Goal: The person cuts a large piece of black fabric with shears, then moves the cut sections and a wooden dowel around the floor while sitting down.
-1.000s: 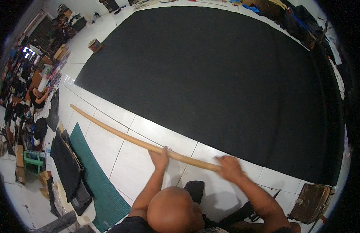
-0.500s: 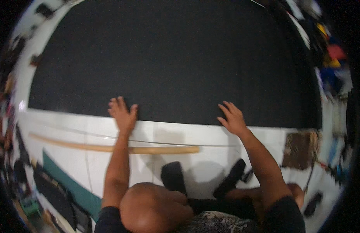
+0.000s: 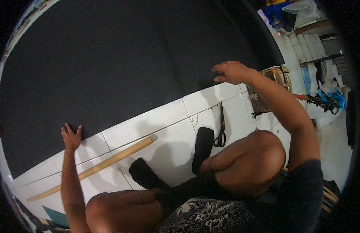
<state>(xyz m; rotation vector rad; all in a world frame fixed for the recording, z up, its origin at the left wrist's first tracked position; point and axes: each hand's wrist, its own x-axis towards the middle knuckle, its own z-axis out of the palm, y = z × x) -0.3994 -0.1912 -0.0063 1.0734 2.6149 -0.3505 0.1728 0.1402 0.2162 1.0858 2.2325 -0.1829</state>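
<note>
Black cloth (image 3: 121,70) spread over the floor (image 3: 168,128), its near edge by both hands.
The left hand (image 3: 72,138) is spread on the cloth, just inside that edge; the right hand (image 3: 232,72), fingers loosely bent, thumb apart, is over the edge, contact unclear. A stick (image 3: 114,159) passes beneath the left forearm; scissors (image 3: 221,128) lie near the right foot.

Sheet (image 3: 121,70) on tiled floor (image 3: 168,116), ahead of the person (image 3: 222,217). Pole (image 3: 114,159) on floor between sheet and left foot (image 3: 147,174), running leftward under left forearm (image 3: 73,194). Scissors (image 3: 222,124) on floor, just right of right foot (image 3: 203,147).
</note>
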